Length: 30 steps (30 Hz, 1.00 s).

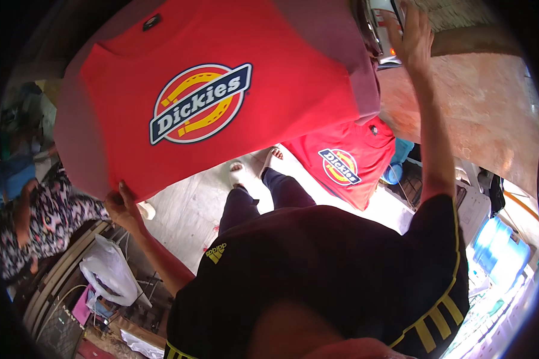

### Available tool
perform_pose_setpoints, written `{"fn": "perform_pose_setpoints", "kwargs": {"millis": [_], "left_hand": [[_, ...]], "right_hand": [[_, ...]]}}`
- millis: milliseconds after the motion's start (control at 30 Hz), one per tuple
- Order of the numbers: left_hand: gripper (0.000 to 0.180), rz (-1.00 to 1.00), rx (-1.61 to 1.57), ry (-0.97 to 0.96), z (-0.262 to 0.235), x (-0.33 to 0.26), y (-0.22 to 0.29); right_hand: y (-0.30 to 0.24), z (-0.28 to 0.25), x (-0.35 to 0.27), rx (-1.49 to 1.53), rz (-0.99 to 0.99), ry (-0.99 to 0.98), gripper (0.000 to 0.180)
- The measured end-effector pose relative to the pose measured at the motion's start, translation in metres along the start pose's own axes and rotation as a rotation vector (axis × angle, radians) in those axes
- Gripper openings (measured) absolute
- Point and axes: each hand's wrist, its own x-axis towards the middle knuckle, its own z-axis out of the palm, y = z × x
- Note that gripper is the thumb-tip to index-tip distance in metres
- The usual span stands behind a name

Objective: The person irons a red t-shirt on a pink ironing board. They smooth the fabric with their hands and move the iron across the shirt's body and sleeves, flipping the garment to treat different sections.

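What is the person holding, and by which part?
The left hand grips the red T-shirt on its board by the lower edge; the right hand reaches a metal machine part above.

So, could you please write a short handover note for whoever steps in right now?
Left hand: grips the lower corner of the red T-shirt, which is spread flat on a raised board, printed badge facing up.
Right hand: raised to the metal device at the shirt's far right edge; its grip cannot be told.
Done: a second red T-shirt with the same badge lies on the floor below.
Left: the spread shirt is not yet off the board.
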Motion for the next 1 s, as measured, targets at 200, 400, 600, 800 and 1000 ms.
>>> {"fn": "perform_pose_setpoints", "kwargs": {"millis": [200, 400, 600, 800, 1000], "left_hand": [[0.023, 0.091, -0.267, -0.019, -0.003, -0.001, 0.014], [0.032, 0.071, -0.32, -0.06, -0.01, 0.0, 0.017], [0.026, 0.117, -0.697, -0.159, -0.007, 0.002, 0.016], [0.024, 0.154, -0.86, -0.259, -0.023, 0.015, 0.012], [0.019, 0.235, -0.874, -0.316, -0.107, 0.024, 0.03]], "right_hand": [[-0.13, -0.055, -0.112, 0.281, 0.36, -0.303, 0.034], [-0.146, -0.031, -0.136, 0.134, 0.491, -0.143, 0.025], [-0.146, -0.026, -0.125, 0.351, 0.716, -0.189, 0.02], [-0.168, -0.109, -0.147, 0.706, 0.968, -0.102, 0.019], [-0.236, -0.284, -0.214, 1.091, 1.222, 0.105, 0.015]]}}
